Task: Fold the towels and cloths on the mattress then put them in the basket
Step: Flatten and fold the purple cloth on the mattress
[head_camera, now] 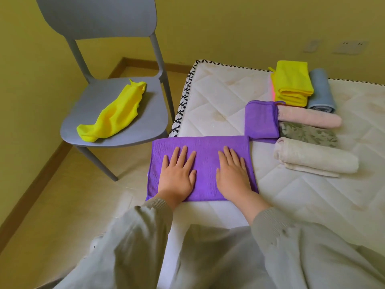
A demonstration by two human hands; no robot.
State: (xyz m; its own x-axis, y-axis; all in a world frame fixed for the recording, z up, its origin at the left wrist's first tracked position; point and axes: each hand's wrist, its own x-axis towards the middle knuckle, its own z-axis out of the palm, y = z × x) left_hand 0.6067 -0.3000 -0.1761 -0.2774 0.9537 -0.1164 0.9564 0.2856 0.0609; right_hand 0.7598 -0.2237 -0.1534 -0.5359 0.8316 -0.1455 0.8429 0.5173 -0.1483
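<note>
grey chair (152, 119) (plastic) on tiled floor (73, 195) | yellow wall (229, 28) | two wall plates (350, 46) | brown skirting (31, 190)

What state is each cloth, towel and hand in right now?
Large purple cloth: flat under both hands.
Left hand: open, pressing it.
Right hand: open, pressing it.
Loose yellow cloth: crumpled on the chair.
Small purple cloth: folded.
Yellow stack: folded.
Pink towel: folded.
Blue towel: folded.
Patterned towel: folded.
Cream towel: folded.

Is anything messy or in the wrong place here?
Yes: a crumpled yellow cloth lies on the chair seat, off the mattress, while folded and rolled ones sit there.
</note>
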